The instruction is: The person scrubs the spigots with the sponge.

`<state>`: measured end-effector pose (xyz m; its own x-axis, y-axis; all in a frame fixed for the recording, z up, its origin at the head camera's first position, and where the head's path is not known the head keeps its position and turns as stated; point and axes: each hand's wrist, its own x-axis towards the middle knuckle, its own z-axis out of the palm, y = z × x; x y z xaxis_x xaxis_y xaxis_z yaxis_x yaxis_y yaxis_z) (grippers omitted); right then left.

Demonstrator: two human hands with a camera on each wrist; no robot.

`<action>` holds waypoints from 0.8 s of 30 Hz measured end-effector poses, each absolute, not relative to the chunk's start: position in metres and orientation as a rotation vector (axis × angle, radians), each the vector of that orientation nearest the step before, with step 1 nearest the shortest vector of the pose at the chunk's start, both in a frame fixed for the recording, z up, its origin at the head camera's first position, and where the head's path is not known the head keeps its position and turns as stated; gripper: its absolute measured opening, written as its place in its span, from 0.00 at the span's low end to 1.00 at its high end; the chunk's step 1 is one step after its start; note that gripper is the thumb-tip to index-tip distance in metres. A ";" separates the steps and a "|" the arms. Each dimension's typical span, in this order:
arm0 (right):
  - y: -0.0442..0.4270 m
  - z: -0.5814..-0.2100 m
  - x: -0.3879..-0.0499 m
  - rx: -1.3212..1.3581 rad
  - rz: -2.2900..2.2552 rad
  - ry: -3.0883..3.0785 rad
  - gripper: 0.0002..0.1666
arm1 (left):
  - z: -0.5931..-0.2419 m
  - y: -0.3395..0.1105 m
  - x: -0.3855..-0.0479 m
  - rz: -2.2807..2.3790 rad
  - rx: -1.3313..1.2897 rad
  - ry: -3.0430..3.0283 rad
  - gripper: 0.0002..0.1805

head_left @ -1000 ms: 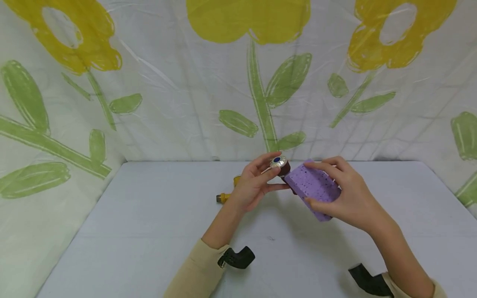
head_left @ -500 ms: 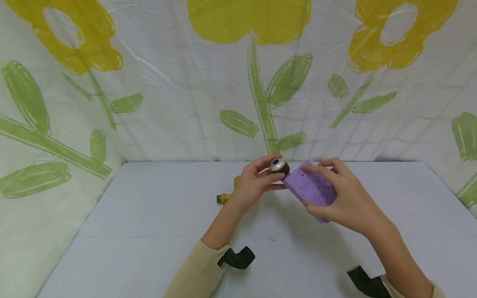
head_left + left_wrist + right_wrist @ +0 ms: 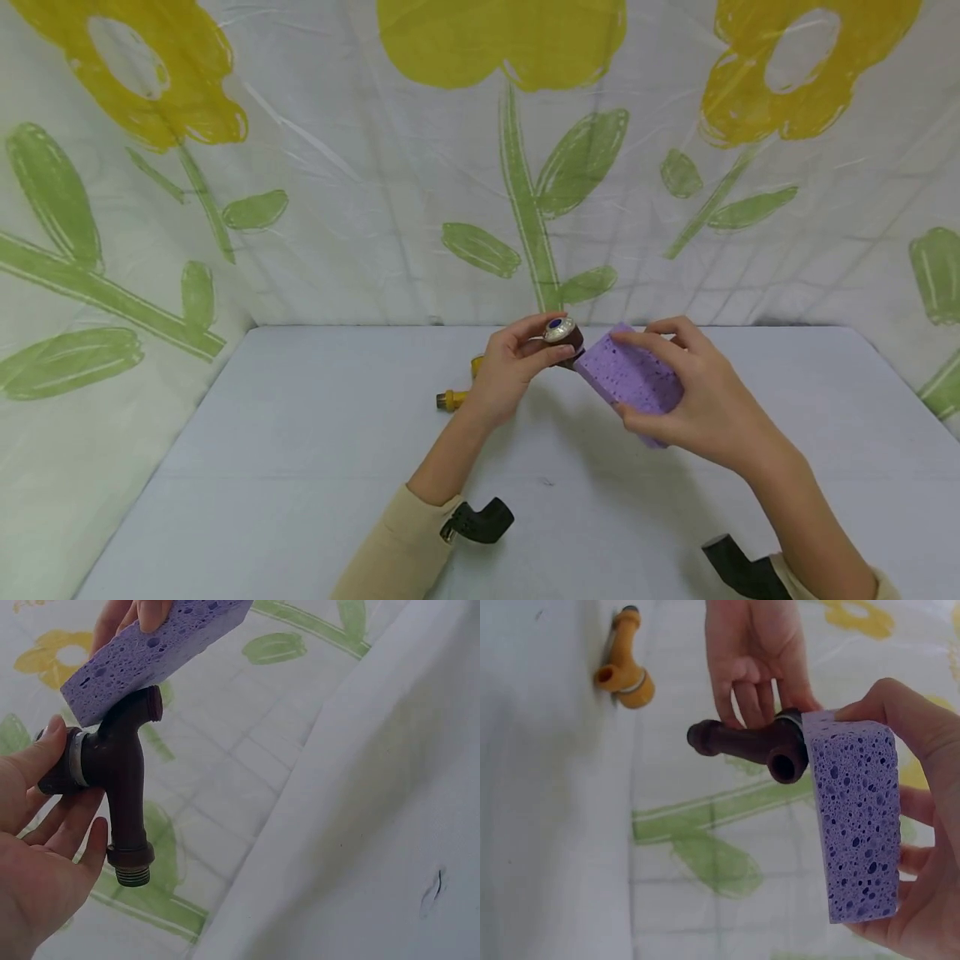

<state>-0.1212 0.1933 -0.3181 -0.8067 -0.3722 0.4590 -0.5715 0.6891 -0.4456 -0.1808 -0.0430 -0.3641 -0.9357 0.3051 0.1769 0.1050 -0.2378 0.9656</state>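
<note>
My left hand [image 3: 498,379] holds a dark brown water tap [image 3: 127,765] by its handle end, up above the table. A silver cap with a blue dot [image 3: 558,330] tops that end. In the left wrist view the tap's threaded end points down and its spout faces right. My right hand [image 3: 712,404] grips a purple porous sponge [image 3: 630,375] between thumb and fingers. One end of the sponge lies against the tap near the silver collar [image 3: 77,759]. The face of the sponge on the tap is partly hidden.
A yellow tap [image 3: 626,664] lies on the white table [image 3: 300,433] behind my left hand, mostly covered by it in the head view. A sheet with painted flowers [image 3: 337,167] hangs behind the table. Black curved pieces [image 3: 483,521] stick out from both cuffs.
The sponge shifts slightly left and then back right against the tap. The silver cap has tipped a little, and the lower fingers of my left hand have drawn in under the tap.
</note>
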 end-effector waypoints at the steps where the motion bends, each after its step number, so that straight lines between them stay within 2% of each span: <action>1: 0.194 -0.318 -0.121 0.734 0.835 -2.565 0.44 | -0.364 -0.043 -0.181 2.323 0.505 1.856 0.26; 13: 0.193 -0.320 -0.123 0.658 0.929 -2.455 0.47 | -0.362 -0.047 -0.179 2.289 0.529 1.920 0.24; 18: 0.189 -0.322 -0.123 0.605 1.007 -2.386 0.52 | -0.363 -0.047 -0.181 2.324 0.516 1.895 0.22; 24: 0.186 -0.324 -0.122 0.501 1.234 -2.386 0.56 | -0.365 -0.043 -0.180 2.399 0.524 1.797 0.24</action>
<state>-0.1225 0.1856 -0.3241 -0.8531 -0.1270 0.5061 -0.4864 0.5444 -0.6834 -0.1805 -0.0429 -0.3654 -0.9360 0.2805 0.2126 0.1253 -0.2991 0.9460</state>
